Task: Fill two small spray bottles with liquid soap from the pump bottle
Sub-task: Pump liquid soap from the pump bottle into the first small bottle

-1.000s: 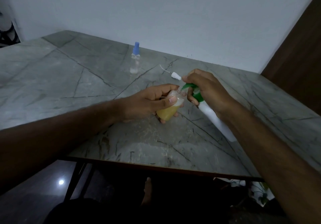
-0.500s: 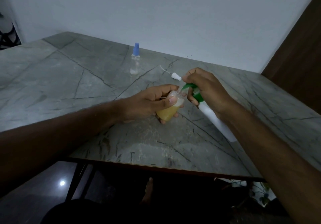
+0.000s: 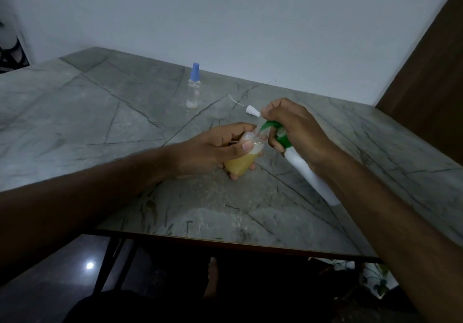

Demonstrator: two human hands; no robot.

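My left hand grips a small clear spray bottle, uncapped and mostly full of yellow soap, tilted just above the table. My right hand holds the white pump bottle slanted toward it, fingers wrapped over the green pump head. The green spout touches the small bottle's open neck. The bottle's white spray cap with its thin tube lies on the table just behind my right hand. A second small clear spray bottle with a blue cap stands upright farther back and looks nearly empty.
The grey marble table runs to a white wall at the back. Its front edge is close to me, with dark floor and a bare foot below. A brown wooden panel stands at the right.
Both hands and both bottles stay in the same pose. The view has shifted only slightly.
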